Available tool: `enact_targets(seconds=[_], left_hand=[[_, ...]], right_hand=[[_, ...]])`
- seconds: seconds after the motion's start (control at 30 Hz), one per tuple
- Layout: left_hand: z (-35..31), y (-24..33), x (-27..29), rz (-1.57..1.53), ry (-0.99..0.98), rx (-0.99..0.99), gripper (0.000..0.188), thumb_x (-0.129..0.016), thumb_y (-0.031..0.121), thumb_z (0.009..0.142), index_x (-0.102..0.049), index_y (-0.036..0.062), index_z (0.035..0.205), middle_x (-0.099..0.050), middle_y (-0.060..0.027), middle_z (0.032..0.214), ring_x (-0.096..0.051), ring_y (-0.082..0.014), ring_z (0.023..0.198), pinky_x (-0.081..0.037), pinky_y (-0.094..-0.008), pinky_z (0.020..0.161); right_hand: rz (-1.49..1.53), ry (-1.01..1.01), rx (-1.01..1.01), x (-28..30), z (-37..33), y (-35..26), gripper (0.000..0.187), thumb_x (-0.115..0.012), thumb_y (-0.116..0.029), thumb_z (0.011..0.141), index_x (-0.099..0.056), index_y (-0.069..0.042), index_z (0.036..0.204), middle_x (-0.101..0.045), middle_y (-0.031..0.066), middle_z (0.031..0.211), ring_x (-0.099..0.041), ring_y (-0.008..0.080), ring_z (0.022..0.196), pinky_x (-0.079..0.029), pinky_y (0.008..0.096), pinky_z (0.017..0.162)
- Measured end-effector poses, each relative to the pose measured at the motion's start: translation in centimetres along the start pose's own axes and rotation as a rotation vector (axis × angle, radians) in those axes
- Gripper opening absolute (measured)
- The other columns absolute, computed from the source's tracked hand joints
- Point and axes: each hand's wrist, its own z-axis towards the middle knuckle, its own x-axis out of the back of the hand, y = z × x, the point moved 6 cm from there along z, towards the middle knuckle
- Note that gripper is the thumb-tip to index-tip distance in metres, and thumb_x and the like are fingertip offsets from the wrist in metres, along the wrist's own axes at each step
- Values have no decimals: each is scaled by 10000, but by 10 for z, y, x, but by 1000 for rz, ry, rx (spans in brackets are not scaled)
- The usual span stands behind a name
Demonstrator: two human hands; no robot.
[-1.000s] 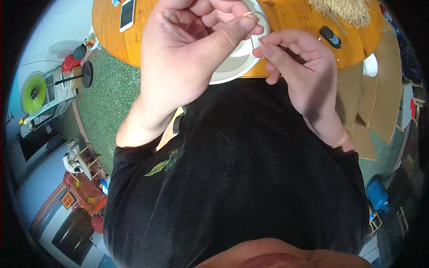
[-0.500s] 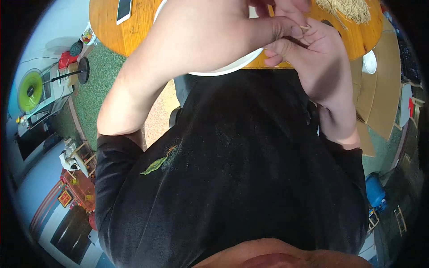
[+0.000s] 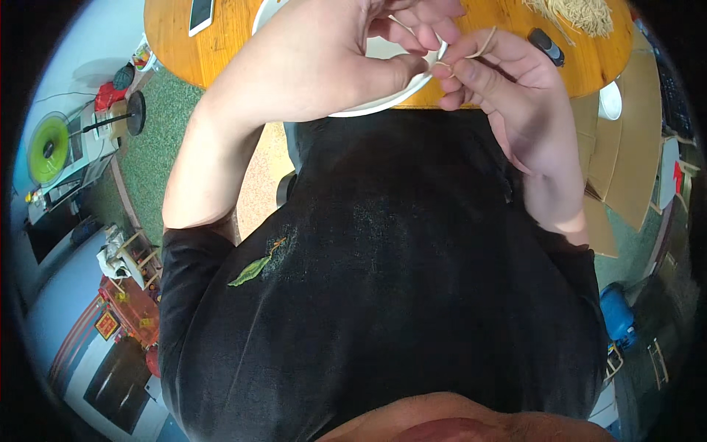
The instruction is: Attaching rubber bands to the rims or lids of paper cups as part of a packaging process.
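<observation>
My right hand [image 3: 508, 77] pinches a thin beige strand [image 3: 484, 43] between thumb and fingers. Part of the strand stands up past the fingertips. Just to its left, my left hand [image 3: 368, 62] has its thumb apart from its loosely curved fingers, and nothing can be made out in its grip. Below the left hand lies a white bowl [image 3: 375, 108], mostly covered by that hand and forearm. A bundle of similar beige strands [image 3: 578, 15] rests on the round wooden table [image 3: 604, 62], beyond the right hand.
On the table a white-edged phone [image 3: 200, 16] lies at the far left, and a small dark oblong object [image 3: 546, 46] near the right hand. Flattened cardboard [image 3: 626, 147] and a white container [image 3: 609, 102] are at the right. A green fan [image 3: 48, 149] stands at the left.
My hands, close together before, have moved apart, the left shifting left and its fingers spreading. The strand now shows above the right fingers. The dark oblong object has come into fuller view.
</observation>
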Motion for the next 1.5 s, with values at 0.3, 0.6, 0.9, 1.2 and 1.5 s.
enact_targets(seconds=[0.3,0.6,0.9,1.2,1.5], left_hand=[[-10,7,-5,370,242,30,398,-755,-36,818,-585,12,1175,-703,-48,921,-719,-134,849,-565,-268,811],[-8,6,-10,317,208,126,299,-733,-74,829,-597,2,1084,-678,-50,942,-668,-107,859,-537,-243,772],[-6,-1,-15,125,132,-686,242,-719,-84,858,-587,18,1033,-667,-36,955,-641,-100,862,-527,-235,780],[-11,-13,-16,157,89,-790,206,-717,-87,885,-605,7,1030,-678,-37,959,-660,-105,878,-539,-241,795],[-18,-21,-24,-79,214,237,125,-698,-8,970,-684,-35,1092,-719,-57,970,-682,-104,880,-564,-240,805]], right_hand=[[-114,56,60,0,-6,-7,131,-678,-43,988,-715,31,1091,-742,89,951,-718,128,814,-593,238,767],[-270,-75,81,-3,-7,-16,99,-628,54,970,-694,35,1040,-695,105,1027,-673,142,816,-551,257,770],[-693,153,352,-10,-18,-34,223,-728,131,834,-709,19,1026,-732,113,1041,-713,139,899,-545,221,747],[-1103,312,1017,-18,-34,-17,236,-875,-74,745,-739,-120,932,-773,-3,991,-716,161,821,-569,271,718],[-1130,217,1097,-18,-39,-4,370,-907,-52,708,-744,-135,1029,-735,12,1124,-707,193,884,-577,288,744]])
